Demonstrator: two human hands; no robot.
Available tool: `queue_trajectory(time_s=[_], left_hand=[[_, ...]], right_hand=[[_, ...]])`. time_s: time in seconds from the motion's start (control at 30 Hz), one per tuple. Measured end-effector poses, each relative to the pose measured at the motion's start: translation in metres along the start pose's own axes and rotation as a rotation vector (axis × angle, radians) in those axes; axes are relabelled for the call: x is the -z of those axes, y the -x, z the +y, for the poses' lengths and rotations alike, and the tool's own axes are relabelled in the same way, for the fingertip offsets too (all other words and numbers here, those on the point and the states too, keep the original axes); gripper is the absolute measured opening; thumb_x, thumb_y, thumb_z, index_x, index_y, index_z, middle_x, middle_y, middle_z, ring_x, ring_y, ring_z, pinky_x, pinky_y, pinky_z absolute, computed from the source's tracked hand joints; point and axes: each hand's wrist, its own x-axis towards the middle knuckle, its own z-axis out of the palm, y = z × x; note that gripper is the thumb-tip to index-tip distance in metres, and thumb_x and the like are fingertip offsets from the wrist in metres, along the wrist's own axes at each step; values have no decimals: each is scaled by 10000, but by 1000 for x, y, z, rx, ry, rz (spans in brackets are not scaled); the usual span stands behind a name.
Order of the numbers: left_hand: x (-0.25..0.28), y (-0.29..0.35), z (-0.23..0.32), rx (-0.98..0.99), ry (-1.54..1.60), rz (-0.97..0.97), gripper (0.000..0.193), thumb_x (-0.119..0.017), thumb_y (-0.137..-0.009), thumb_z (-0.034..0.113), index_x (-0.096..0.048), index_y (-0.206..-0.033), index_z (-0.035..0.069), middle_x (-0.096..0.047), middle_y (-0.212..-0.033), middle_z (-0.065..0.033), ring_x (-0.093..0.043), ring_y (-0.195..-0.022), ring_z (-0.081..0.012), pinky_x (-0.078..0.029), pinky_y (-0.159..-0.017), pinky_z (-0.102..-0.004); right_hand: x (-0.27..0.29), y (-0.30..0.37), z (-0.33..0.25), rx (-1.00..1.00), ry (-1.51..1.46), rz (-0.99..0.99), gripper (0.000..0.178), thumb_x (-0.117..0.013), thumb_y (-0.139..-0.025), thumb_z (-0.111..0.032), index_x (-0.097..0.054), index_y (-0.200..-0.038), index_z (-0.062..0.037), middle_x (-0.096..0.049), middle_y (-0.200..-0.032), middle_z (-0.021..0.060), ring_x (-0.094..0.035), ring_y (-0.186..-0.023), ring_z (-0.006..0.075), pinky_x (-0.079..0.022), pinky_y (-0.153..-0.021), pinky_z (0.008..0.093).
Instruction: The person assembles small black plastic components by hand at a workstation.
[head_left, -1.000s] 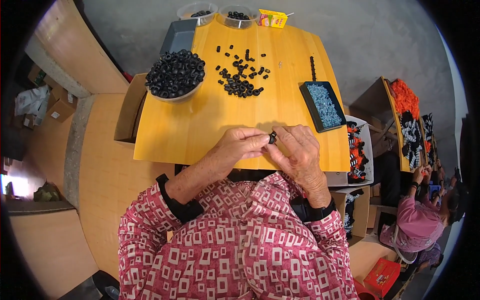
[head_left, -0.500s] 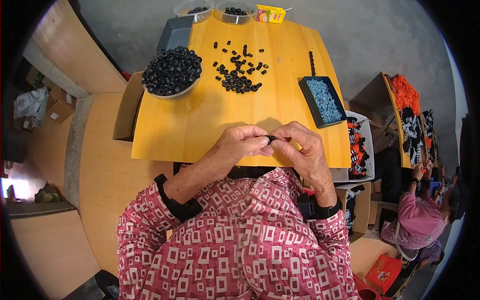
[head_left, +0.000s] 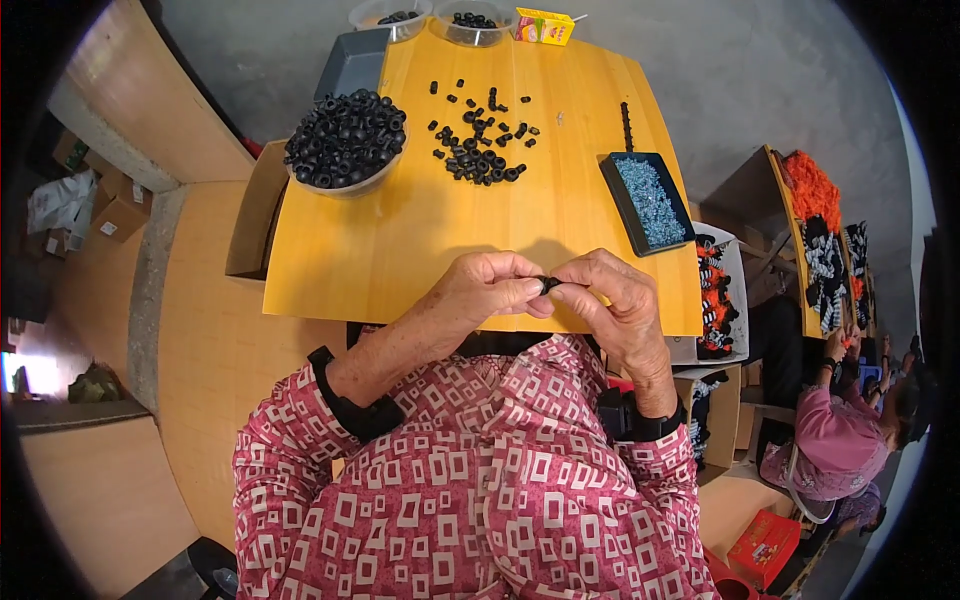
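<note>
My left hand (head_left: 495, 285) and my right hand (head_left: 610, 292) meet over the near edge of the table, fingertips pinched together. Between them is a small black ring-like piece (head_left: 548, 284), partly covered by the fingers of both hands. Beyond the hands, several small black pieces (head_left: 482, 160) of the same sort lie scattered and clustered on the tabletop. A clear bowl (head_left: 372, 184) at the left is heaped with larger black hollow pieces (head_left: 345, 140). To the right sits a dark tray (head_left: 636, 225) holding small blue-grey bits (head_left: 652, 203).
The yellow wooden table (head_left: 350, 260) carries an empty grey tray (head_left: 352, 62), two clear tubs (head_left: 472, 36) and a yellow carton (head_left: 543, 27) at its far side. Boxes of orange and black items (head_left: 716, 300) stand along its right edge. Another person (head_left: 840, 440) sits farther right.
The right hand's fingertips have drawn slightly away from the left's, so more of the black piece shows. The scattered pieces have not been moved.
</note>
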Motion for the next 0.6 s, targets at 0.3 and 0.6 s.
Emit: queue_trajectory(time_s=[0.3,0.6], left_hand=[[-1,2,4,42,76,3,287,-588,-973,215,-600,-1094,-45,-662,-1022,-124,-670,-974,-189,-517,-945,-325],[-1,2,2,28,92,-5,289,-586,-974,218,-602,-1093,-45,-661,-1028,-123,-664,-988,-189,-515,-949,-330]], right_hand=[[3,-1,-2,-38,-119,39,130,-707,-818,14,-705,-948,5,-674,-862,96,-643,-774,169,-504,-691,264],[-1,0,-9,-106,-105,0,154,-695,-789,45,-699,-938,6,-683,-883,95,-650,-830,192,-505,-734,288]])
